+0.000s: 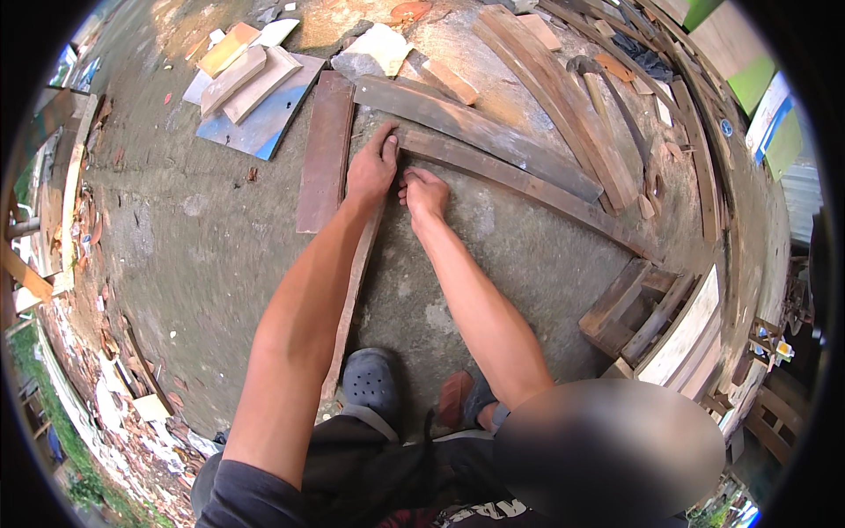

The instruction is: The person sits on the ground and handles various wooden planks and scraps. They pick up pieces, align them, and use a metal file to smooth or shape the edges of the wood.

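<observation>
Weathered plank [528, 180] lies on the concrete floor [220, 255], its near end meeting a thin strip [352, 290]. Left hand [371, 167] presses flat there, steadying it; right hand [425, 194] is curled closed at the joint, contents unclear.

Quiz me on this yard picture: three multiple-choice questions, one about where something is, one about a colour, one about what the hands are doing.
1. Where do the two hands meet?
A. on the blue sheet
B. at the near end of a dark curved plank
C. on the wooden frame at the right

2. What colour is the clog on the person's foot?
A. yellow
B. white
C. dark grey

3. How is the left hand placed?
A. flat on wood, thumb stretched toward the right hand
B. lifted in the air
C. closed around a hammer

Answers: 1 B, the left hand and right hand both sit at the end of the plank. 2 C, the clog shows dark grey. 3 A, the palm lies down, thumb out.
</observation>
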The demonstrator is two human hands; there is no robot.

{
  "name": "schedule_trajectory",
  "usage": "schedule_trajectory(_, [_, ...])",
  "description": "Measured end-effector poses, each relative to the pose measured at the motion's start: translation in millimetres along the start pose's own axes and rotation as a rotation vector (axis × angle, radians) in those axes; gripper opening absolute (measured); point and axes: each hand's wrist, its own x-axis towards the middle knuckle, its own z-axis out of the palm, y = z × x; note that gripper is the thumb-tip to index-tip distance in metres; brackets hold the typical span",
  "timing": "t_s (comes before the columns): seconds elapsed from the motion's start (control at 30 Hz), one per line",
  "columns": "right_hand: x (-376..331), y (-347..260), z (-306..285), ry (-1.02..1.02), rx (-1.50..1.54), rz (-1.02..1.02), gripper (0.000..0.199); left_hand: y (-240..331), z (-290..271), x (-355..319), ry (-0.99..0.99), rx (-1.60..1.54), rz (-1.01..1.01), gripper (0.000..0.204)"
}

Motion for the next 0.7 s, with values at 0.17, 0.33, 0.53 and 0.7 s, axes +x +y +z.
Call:
schedule_trajectory(0.17, [6.3, -5.3, 9.6, 0.025, -0.033, 0.003, 0.02, -3.9, 2.4, 1.8, 0.039, 0.006, 0.04, 0.034])
schedule_trajectory(0.33, [31.3, 7.2, 15.2, 0.102, -0.118, -0.082, 0.02, -8.8, 10.1, 5.8, 0.055, -0.003, 0.101, 0.033])
schedule_trajectory(0.53, [37.5, 12.5, 14.4, 0.066, 0.053, -0.072, 0.016, -12.1, 10.6, 8.5, 0.054, 0.009, 0.129, 0.033])
schedule_trajectory(0.7, [-1.0, -23.5, 19.3, 0.025, 0.186, 0.009, 0.014, -14.8, 5.9, 8.0, 0.038, -0.003, 0.1, 0.033])
